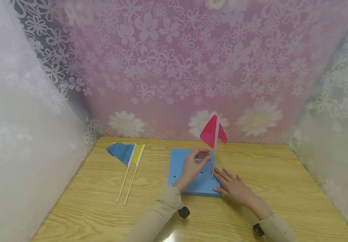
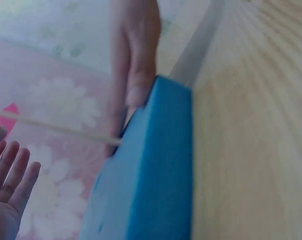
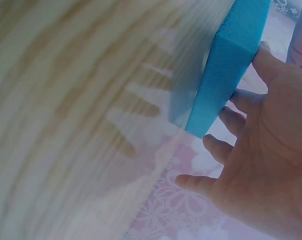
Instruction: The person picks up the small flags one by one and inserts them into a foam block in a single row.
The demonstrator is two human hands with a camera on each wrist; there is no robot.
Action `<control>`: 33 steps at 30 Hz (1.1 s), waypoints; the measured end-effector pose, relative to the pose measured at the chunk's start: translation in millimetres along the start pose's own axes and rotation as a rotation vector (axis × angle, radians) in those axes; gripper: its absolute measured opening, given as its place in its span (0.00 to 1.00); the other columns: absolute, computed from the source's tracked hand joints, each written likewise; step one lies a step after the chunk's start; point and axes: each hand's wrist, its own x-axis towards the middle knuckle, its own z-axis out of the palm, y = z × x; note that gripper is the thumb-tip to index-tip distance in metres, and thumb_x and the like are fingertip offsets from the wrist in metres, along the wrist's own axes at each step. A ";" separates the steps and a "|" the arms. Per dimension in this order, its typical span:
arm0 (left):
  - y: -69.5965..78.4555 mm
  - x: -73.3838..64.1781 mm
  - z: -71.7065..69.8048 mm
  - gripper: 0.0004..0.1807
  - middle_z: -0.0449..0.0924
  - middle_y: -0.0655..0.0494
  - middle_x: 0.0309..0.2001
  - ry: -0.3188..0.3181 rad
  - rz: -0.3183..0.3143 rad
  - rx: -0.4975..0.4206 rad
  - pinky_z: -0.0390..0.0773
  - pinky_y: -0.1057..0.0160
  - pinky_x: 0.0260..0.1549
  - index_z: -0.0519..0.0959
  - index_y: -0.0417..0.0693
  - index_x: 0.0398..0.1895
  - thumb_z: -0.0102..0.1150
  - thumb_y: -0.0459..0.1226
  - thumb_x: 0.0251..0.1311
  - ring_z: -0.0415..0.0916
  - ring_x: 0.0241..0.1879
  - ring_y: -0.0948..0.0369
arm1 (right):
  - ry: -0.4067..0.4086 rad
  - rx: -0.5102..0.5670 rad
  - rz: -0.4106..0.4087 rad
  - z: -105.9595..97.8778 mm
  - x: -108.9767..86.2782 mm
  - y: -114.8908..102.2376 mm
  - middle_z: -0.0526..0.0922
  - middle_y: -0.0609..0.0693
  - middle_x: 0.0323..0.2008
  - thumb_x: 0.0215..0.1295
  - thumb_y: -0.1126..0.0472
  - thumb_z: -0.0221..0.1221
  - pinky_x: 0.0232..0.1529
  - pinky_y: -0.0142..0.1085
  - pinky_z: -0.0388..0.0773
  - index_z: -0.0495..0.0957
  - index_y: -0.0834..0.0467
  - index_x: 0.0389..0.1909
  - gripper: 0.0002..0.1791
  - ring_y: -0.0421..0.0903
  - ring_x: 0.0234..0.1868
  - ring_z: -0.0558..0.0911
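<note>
A pink pennant flag (image 1: 209,131) on a thin wooden stick stands nearly upright in a blue foam-like block (image 1: 189,186), near the block's right edge. The stick's foot sits in a hole there. My left hand (image 1: 194,165) hovers over the block just left of the stick, fingers loosely bent and apart from it. In the left wrist view its fingers (image 2: 13,175) are spread, with the stick (image 2: 65,130) beyond them. With fingers straight, my right hand (image 1: 234,188) rests against the block's right side; its fingertips touch the block (image 3: 223,70) in the right wrist view.
Left of the block, a blue pennant flag (image 1: 122,153) and a yellow pennant flag (image 1: 137,154) lie side by side on the wooden table (image 1: 95,215). Small dark holes dot the block's top. Floral curtains (image 1: 168,67) surround the table behind and at both sides.
</note>
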 end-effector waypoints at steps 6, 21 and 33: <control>-1.0 5.4 -43.1 0.11 0.87 0.53 0.48 0.091 -0.010 -0.041 0.86 0.61 0.44 0.83 0.48 0.52 0.64 0.37 0.69 0.85 0.46 0.55 | 0.054 0.004 -0.036 7.8 -1.5 2.4 0.63 0.57 0.76 0.74 0.42 0.55 0.58 0.79 0.59 0.64 0.57 0.76 0.36 0.68 0.73 0.61; -19.7 -11.1 -125.5 0.11 0.86 0.41 0.47 0.179 -0.032 -0.056 0.86 0.53 0.45 0.83 0.41 0.52 0.61 0.35 0.71 0.85 0.46 0.46 | 0.045 0.004 -0.027 4.4 -2.3 -3.3 0.63 0.59 0.76 0.74 0.43 0.56 0.59 0.79 0.59 0.64 0.59 0.76 0.37 0.69 0.74 0.61; -30.2 -30.7 -197.5 0.11 0.85 0.38 0.48 0.229 -0.221 0.201 0.87 0.58 0.40 0.82 0.36 0.51 0.60 0.32 0.70 0.85 0.45 0.41 | 0.021 -0.022 -0.020 1.3 0.6 -3.2 0.63 0.58 0.75 0.74 0.45 0.57 0.59 0.78 0.60 0.64 0.59 0.75 0.36 0.67 0.74 0.61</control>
